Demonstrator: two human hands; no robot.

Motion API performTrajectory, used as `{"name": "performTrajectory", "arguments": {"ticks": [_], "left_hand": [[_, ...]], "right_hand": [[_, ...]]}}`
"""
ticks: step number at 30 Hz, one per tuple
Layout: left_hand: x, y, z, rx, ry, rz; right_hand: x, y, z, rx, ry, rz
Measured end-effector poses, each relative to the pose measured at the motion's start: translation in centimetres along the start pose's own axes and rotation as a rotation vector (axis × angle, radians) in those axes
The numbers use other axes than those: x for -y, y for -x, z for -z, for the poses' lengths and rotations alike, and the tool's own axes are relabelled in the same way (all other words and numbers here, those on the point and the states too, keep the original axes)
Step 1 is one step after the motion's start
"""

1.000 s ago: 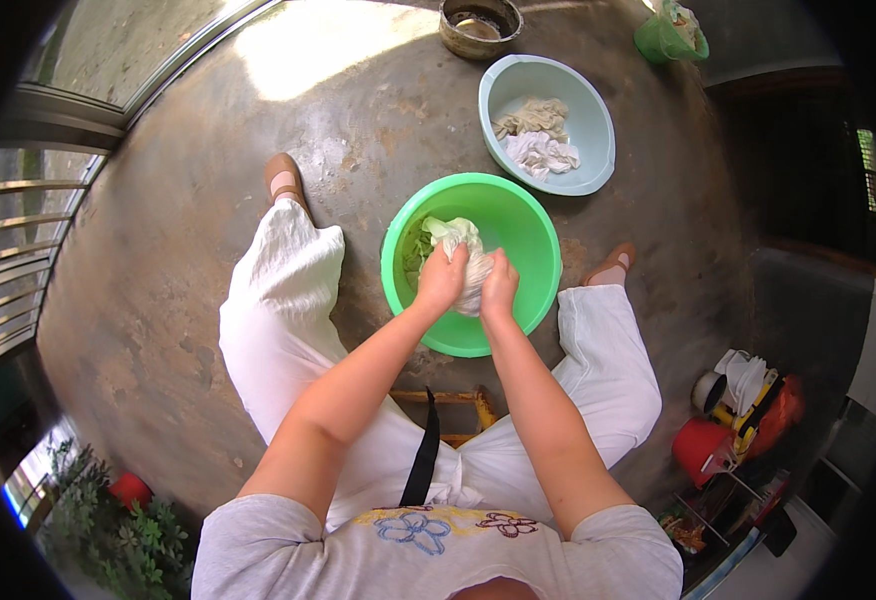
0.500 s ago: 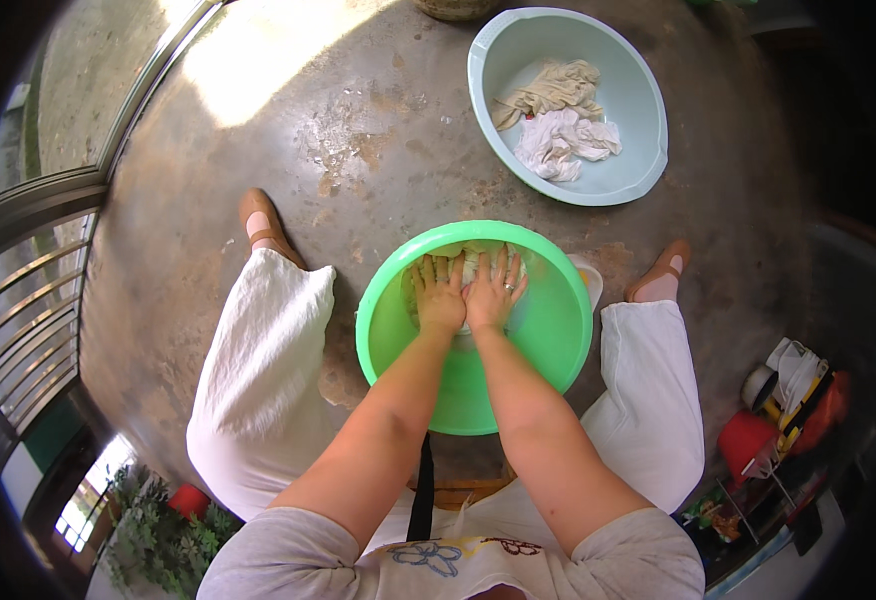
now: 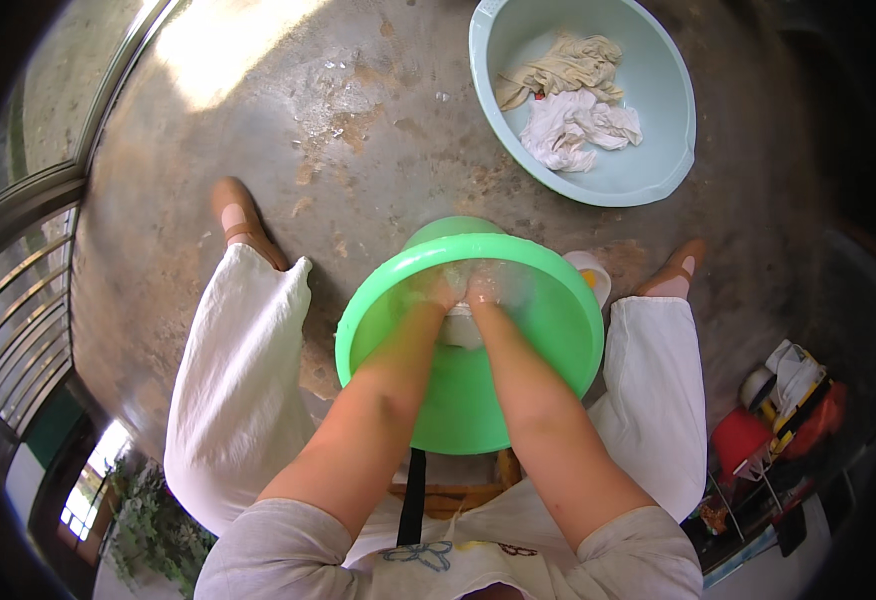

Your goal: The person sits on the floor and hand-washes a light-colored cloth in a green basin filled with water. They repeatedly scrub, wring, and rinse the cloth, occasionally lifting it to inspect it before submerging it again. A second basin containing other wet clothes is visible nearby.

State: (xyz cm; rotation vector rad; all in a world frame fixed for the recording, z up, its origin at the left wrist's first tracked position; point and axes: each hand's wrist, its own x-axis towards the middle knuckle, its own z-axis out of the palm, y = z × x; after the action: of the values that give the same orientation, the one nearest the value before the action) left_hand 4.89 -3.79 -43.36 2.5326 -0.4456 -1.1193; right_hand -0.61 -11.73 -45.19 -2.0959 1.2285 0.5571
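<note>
A green basin [image 3: 378, 345] stands between my legs, its mouth tipped toward me so that the outside of its far wall shows above the rim. Both my arms reach into it. My left hand [image 3: 445, 288] and my right hand [image 3: 484, 285] are side by side near the far wall, in cloudy water. The far rim and the water hide their fingers. Pale wet cloth [image 3: 461, 330] shows just on the near side of my wrists; I cannot see whether the hands grip it.
A larger pale blue basin [image 3: 658, 160] at the far right holds a beige cloth [image 3: 573, 68] and a white cloth [image 3: 573, 128]. A small white dish [image 3: 596, 272] touches the green basin's right side. At the right stands a rack with a red bucket [image 3: 738, 440]. Plants [image 3: 158, 530] stand lower left.
The green basin has tipped toward me. My hands, spread flat on the cloth before, have sunk deeper, and their fingers are now hidden. The whole view has shifted slightly.
</note>
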Motion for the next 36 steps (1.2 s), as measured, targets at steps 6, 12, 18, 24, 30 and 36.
{"name": "performTrajectory", "arguments": {"ticks": [6,12,18,24,30,36], "left_hand": [[-3.3,-0.5,5.0,-0.078,-0.056,0.063],[-5.4,8.3,6.8,-0.429,-0.290,-0.058],[-3.0,7.2,0.7,-0.187,-0.303,0.249],[-2.2,5.4,0.4,-0.103,-0.305,0.155],[-4.0,-0.7,0.4,0.019,-0.113,0.229],[-0.8,-0.5,1.1,0.030,-0.108,0.317]], "right_hand": [[2.3,-0.9,5.6,-0.206,0.077,0.170],[2.4,8.7,10.1,-0.231,-0.171,0.350],[0.8,8.1,4.3,-0.216,0.157,0.214],[0.2,4.6,1.9,-0.374,0.279,0.365],[-5.7,-4.8,-1.3,-0.077,0.148,0.249],[4.7,-1.3,4.2,0.081,0.344,0.147]]}}
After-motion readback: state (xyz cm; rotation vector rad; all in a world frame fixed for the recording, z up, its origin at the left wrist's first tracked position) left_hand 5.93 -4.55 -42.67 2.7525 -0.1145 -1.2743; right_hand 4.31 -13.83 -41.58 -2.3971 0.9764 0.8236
